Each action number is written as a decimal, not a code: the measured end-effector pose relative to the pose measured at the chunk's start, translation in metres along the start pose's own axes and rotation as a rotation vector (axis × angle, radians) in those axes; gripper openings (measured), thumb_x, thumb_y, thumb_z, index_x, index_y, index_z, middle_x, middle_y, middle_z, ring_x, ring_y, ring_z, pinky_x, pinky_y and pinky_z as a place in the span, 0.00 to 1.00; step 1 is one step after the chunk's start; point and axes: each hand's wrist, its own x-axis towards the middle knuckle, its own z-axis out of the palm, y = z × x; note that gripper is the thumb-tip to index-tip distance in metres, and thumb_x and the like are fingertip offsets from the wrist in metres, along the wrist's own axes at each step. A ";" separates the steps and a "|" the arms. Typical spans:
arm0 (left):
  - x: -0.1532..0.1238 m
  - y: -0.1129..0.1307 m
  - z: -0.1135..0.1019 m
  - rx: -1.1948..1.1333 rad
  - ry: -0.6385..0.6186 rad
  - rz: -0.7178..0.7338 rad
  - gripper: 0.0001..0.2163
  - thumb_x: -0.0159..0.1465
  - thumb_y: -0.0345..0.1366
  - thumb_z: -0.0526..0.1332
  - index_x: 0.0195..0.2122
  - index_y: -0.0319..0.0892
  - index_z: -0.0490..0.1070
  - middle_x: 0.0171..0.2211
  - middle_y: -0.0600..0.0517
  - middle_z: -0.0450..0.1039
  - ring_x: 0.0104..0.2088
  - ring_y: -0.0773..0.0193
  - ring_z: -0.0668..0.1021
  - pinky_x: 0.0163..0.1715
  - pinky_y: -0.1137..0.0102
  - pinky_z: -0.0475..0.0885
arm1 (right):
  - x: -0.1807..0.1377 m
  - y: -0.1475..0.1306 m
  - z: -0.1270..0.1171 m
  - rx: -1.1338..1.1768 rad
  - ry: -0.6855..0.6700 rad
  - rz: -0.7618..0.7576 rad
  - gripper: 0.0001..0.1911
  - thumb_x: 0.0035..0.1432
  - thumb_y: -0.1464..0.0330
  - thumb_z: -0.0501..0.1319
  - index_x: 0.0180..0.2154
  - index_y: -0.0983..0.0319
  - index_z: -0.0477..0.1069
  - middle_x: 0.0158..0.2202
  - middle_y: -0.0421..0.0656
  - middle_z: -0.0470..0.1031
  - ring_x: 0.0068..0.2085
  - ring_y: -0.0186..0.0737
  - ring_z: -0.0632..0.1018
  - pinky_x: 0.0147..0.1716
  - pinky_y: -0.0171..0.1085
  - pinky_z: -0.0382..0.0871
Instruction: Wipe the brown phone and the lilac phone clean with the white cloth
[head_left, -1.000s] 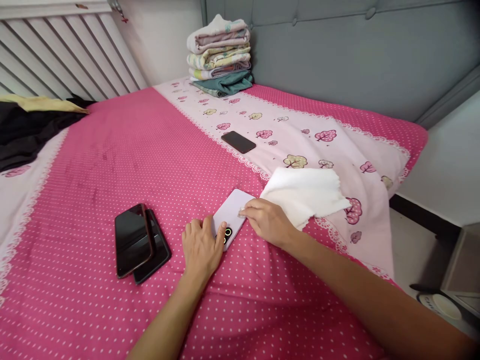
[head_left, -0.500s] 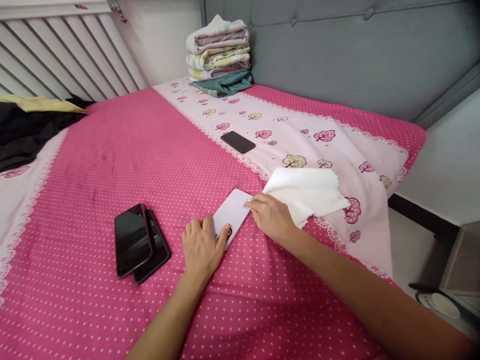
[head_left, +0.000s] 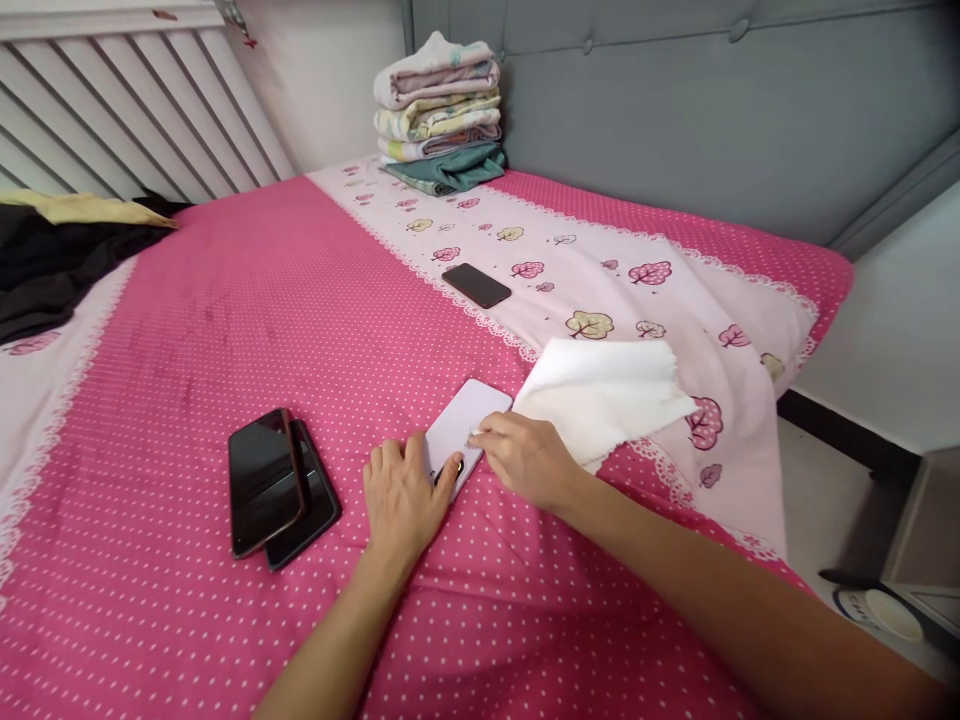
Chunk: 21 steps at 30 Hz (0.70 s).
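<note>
A pale lavender phone (head_left: 456, 418) lies back side up on the pink dotted bedspread, tilted away to the right. My left hand (head_left: 403, 492) holds it at its near left end, fingers along the edge and thumb beside the dark round camera. My right hand (head_left: 529, 458) is closed on a white cloth (head_left: 600, 395), and a small white tip pokes out at its fingertips against the phone's back. The rest of the cloth spreads out behind that hand on the bed. The phone's near end is partly covered by my left hand.
Two dark phones, one (head_left: 264, 485) overlapping the other (head_left: 319, 500), lie left of my hands. Another dark phone (head_left: 478, 285) rests farther back. Folded fabrics (head_left: 439, 115) are stacked by the grey headboard (head_left: 675, 130). Dark clothing (head_left: 60, 260) lies at the far left.
My right hand has slid toward me and left along the phone's back, drawing the white cloth slightly with it. My left hand and the phone stay in place.
</note>
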 end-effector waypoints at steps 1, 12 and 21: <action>0.000 0.000 0.000 -0.003 -0.001 0.001 0.24 0.64 0.53 0.50 0.48 0.39 0.69 0.35 0.42 0.67 0.39 0.48 0.70 0.38 0.60 0.64 | 0.001 0.001 -0.001 -0.009 -0.002 0.033 0.15 0.61 0.73 0.53 0.43 0.56 0.75 0.42 0.43 0.75 0.43 0.39 0.74 0.34 0.34 0.68; 0.000 0.000 0.000 -0.007 0.004 0.000 0.23 0.64 0.53 0.50 0.48 0.39 0.69 0.35 0.42 0.67 0.39 0.48 0.70 0.39 0.60 0.64 | 0.006 0.015 -0.005 -0.049 0.042 0.295 0.16 0.59 0.73 0.53 0.43 0.56 0.76 0.44 0.43 0.76 0.43 0.39 0.75 0.33 0.34 0.68; 0.001 0.000 0.000 -0.012 -0.014 -0.027 0.19 0.67 0.47 0.47 0.47 0.41 0.70 0.35 0.43 0.68 0.38 0.49 0.70 0.38 0.61 0.64 | 0.003 0.014 -0.004 -0.019 0.029 0.169 0.16 0.60 0.72 0.53 0.44 0.55 0.76 0.45 0.42 0.75 0.44 0.39 0.75 0.35 0.33 0.68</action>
